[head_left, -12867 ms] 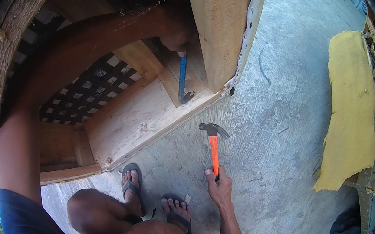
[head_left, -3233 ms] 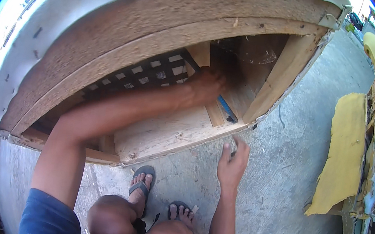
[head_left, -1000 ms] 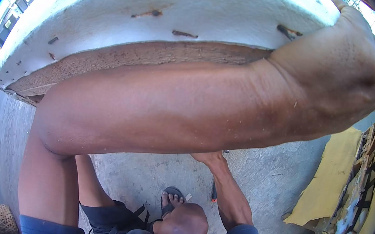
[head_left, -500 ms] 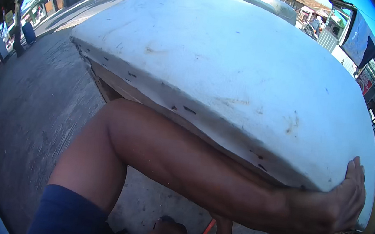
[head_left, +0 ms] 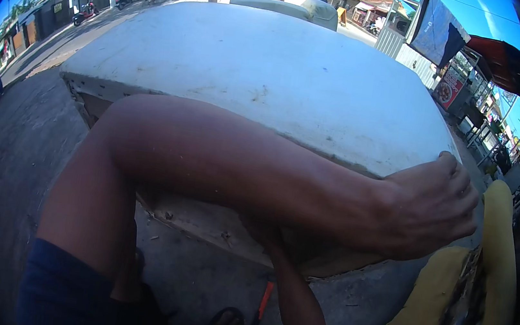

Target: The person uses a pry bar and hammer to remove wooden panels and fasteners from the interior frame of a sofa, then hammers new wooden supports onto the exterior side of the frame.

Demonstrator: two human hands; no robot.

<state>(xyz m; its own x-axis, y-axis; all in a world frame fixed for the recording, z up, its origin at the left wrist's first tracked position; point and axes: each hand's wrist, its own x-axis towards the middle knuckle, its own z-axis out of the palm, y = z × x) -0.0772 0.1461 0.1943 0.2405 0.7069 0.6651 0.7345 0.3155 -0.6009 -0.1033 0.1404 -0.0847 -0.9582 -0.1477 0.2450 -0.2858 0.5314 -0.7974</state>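
Observation:
A large white upholstered furniture piece (head_left: 240, 62), scuffed and smudged, is propped before me; its covering is folded over the near edge. Its rough wooden frame (head_left: 200, 226) shows beneath that edge. My left arm crosses in front of it from the lower left, and my left hand (head_left: 429, 209) is curled over the right end, fingers bent against the white covering. From below, my right arm reaches up to the underside of the frame. My right hand (head_left: 259, 229) is in shadow partly behind the left forearm, its fingers hidden. An orange-handled tool (head_left: 263, 302) shows beside my right forearm; its head is hidden.
Torn yellow padded pieces (head_left: 498, 257) stand at the right. My sandalled foot (head_left: 229, 320) is on the concrete ground (head_left: 8, 151). Farther back are a street with buildings, a parked motorcycle (head_left: 85, 14), a covered vehicle and stalls with a hanging blue cloth (head_left: 435, 28).
The white piece sits lower and more of its frame underside shows. My left hand went from lying flat to curling over the end. My right hand rose from near the ground to the frame.

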